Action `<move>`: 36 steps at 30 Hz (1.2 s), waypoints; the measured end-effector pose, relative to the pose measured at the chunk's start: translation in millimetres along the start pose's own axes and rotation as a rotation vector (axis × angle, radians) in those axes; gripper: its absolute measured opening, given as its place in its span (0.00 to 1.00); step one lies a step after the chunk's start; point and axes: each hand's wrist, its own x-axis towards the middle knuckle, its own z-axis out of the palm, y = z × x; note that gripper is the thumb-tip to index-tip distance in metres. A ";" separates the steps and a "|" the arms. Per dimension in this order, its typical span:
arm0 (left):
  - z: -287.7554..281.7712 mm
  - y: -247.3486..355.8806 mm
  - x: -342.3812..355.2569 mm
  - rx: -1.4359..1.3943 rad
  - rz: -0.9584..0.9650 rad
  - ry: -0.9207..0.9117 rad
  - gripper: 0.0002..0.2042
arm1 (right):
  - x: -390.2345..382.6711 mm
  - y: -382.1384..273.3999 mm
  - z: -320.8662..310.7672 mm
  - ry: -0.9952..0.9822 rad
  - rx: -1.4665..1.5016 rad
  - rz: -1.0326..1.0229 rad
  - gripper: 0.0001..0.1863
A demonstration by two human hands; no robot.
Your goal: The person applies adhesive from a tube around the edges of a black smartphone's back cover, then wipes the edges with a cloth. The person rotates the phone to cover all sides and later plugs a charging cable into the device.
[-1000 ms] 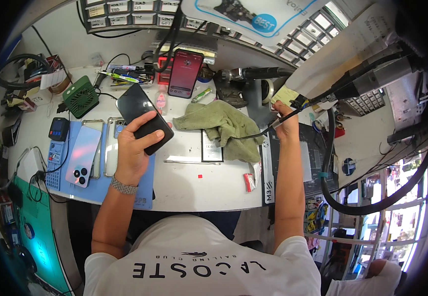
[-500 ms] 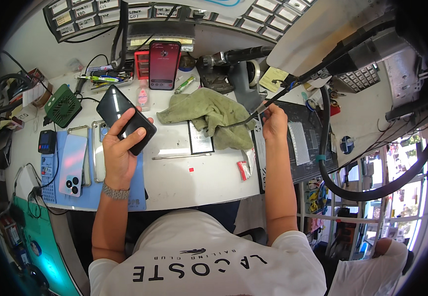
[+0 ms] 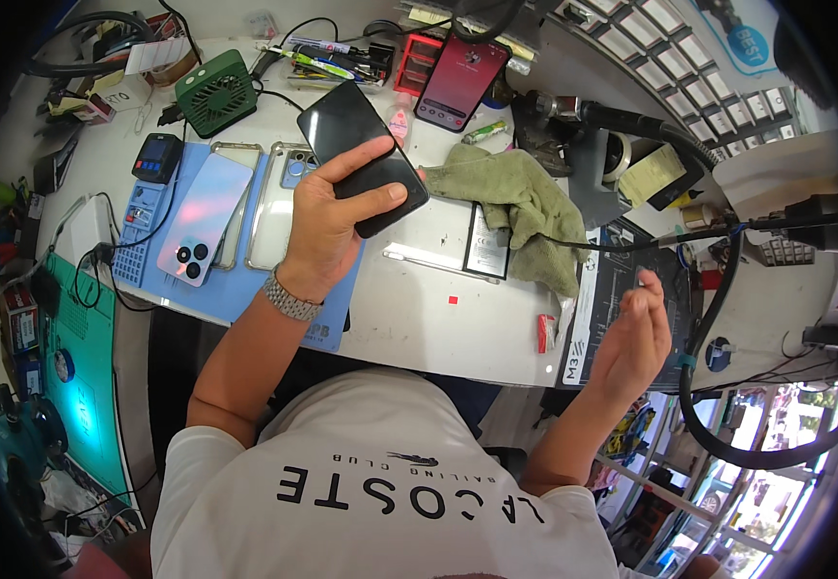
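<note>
My left hand [image 3: 327, 217] is closed around a black smartphone [image 3: 343, 124], thumb on the near side and fingers across it, tilted above the table. My right hand [image 3: 636, 333] is raised near the black work mat [image 3: 621, 289], its fingers loosely bent and nothing visible in them. Beyond it, a thin dark rod or cable [image 3: 621, 245] reaches from the crumpled green cloth [image 3: 506, 188] toward the right. A flat black-edged panel [image 3: 486, 246] lies partly under the cloth.
A blue mat [image 3: 327, 323] carries a pale iridescent phone [image 3: 208, 212] and a clear phone case [image 3: 269, 217]. A green fan [image 3: 214, 94] stands behind. A lit phone [image 3: 462, 82] leans at the back. A thick black hose [image 3: 703, 425] loops at right.
My right hand has let go of the thin dark rod or cable and drawn back toward me. The black smartphone remains in my left hand. The whole view has turned and shifted.
</note>
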 end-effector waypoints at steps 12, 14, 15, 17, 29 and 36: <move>-0.9 -8.5 -2.7 0.265 0.113 -0.158 0.23 | -42.2 31.4 144.9 -0.556 -0.053 0.082 0.05; -1.5 -7.4 -2.3 0.292 0.114 -0.153 0.26 | -36.5 32.0 147.7 -0.569 -0.082 0.072 0.05; -0.5 -6.9 -2.5 0.309 0.118 -0.149 0.26 | -35.0 31.9 149.1 -0.574 -0.089 0.071 0.06; 1.0 -6.5 -2.7 0.354 0.122 -0.131 0.27 | -33.6 31.6 150.8 -0.579 -0.104 0.071 0.06; 6.1 -11.5 -4.9 -0.123 -0.150 -0.098 0.28 | -31.8 74.8 167.1 -0.398 -0.209 -0.257 0.12; -3.7 -17.6 -5.7 -0.087 -0.116 -0.244 0.28 | -21.1 64.4 170.7 -0.353 -0.277 -0.271 0.21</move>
